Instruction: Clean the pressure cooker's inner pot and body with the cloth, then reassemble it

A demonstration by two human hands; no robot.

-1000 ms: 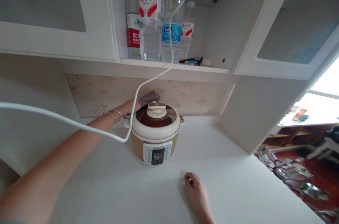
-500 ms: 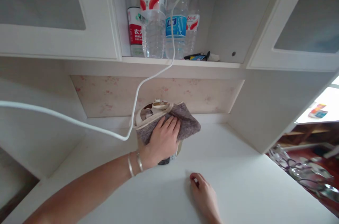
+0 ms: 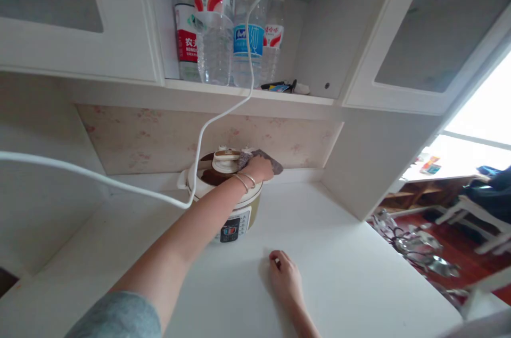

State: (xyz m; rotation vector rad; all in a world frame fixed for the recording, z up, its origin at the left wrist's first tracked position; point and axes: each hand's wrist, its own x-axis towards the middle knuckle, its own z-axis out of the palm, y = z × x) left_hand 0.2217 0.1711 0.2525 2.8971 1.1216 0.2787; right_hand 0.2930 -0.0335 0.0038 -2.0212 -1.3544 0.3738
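Observation:
My left hand (image 3: 259,169), with two bracelets at the wrist, holds a grey-brown cloth (image 3: 273,161) against the back right of an electric pressure cooker's lid. The cooker (image 3: 253,215) is white and gold, with a dark control panel on its front and a raised handle on top. My left forearm passes over the lid and hides part of it. Lower down, my right hand (image 3: 286,277) rests on the white countertop (image 3: 327,269), its fingers curled into a loose fist. Nothing shows plainly in it.
A white cable (image 3: 202,133) hangs from above and loops in front of the cooker. Overhead, an open cabinet shelf (image 3: 239,90) holds several plastic bottles (image 3: 215,18) and small items. Cabinet side panels flank the counter. Metal pots or lids (image 3: 419,245) lie lower right.
My left hand has slid the cloth from the front of the lid to its back right, uncovering the handle and panel. The view has turned rightward; my right hand still rests on the counter.

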